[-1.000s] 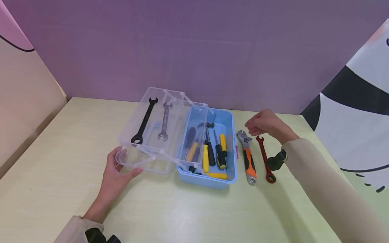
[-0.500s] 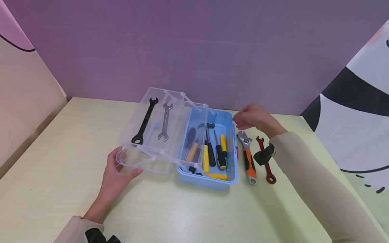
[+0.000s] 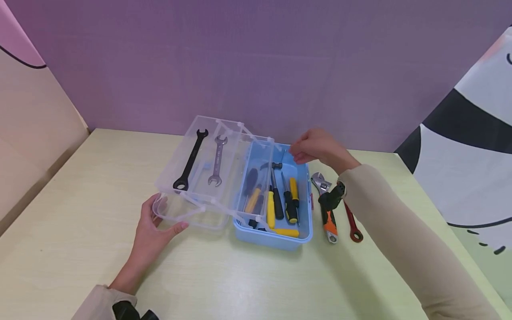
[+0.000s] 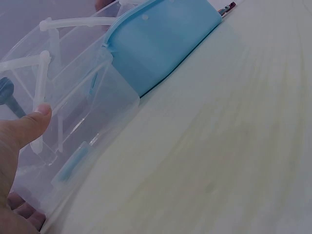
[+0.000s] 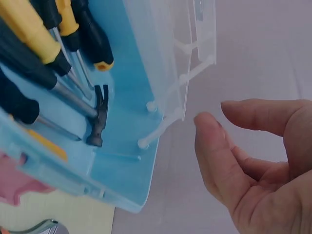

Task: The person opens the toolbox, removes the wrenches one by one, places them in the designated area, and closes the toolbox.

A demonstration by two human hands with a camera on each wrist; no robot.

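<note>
Two open-end wrenches in the clear tray (image 3: 224,133): one black wrench (image 3: 190,159), one silver wrench (image 3: 216,161). One blue toolbox (image 3: 280,238). One adjustable wrench (image 3: 329,218) and one red wrench (image 3: 354,224) on the bench (image 3: 80,186). One small hammer (image 5: 99,117). Two hands.

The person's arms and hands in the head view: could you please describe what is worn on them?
Both hands, the left hand and the right hand, are bare, with no gloves or rings visible. Each arm wears a long beige sleeve reaching the wrist. A small black camera device is strapped under the right wrist, and a similar black device sits at the left cuff.
</note>
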